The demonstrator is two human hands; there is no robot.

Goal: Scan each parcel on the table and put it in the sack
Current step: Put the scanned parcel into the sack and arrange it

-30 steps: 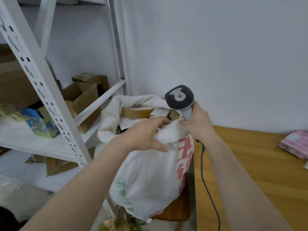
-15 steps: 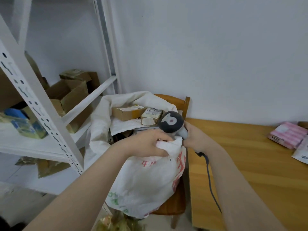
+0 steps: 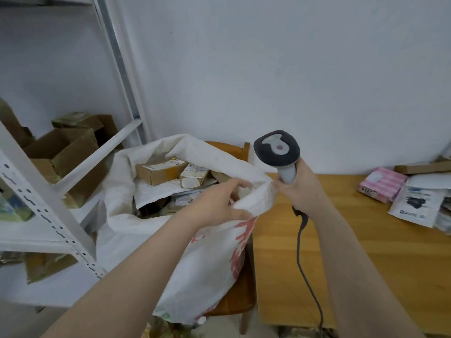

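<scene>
The left hand (image 3: 219,203) grips the near rim of the white sack (image 3: 207,259), fingers curled over the folded cloth and thumb under it, so the mouth is pulled open. The right hand (image 3: 300,189) is closed tight round the grey handle of the scanner (image 3: 277,150), which stands upright with its dark head above the fist. The same rim runs across from the left grip and touches the right hand's fingers; whether they also pinch the cloth cannot be told. A black cable (image 3: 302,252) drops from below the right fist along the forearm.

Just beyond the left grip, inside the sack's open mouth, lie 2 parcels side by side: a brown cardboard box (image 3: 158,170) and a smaller pale box (image 3: 194,178), on top of white mailers. The sack sits on a wooden chair (image 3: 240,296), below both hands.

The wooden table (image 3: 366,252) lies under and to the right of the right hand. Well to the right of that grip, at the table's far end, a pink striped parcel (image 3: 382,184), a white mailer (image 3: 415,203) and a flat cardboard box (image 3: 422,168) lie heaped together. Left of the left arm stands a white metal rack (image 3: 44,203) with open cartons.
</scene>
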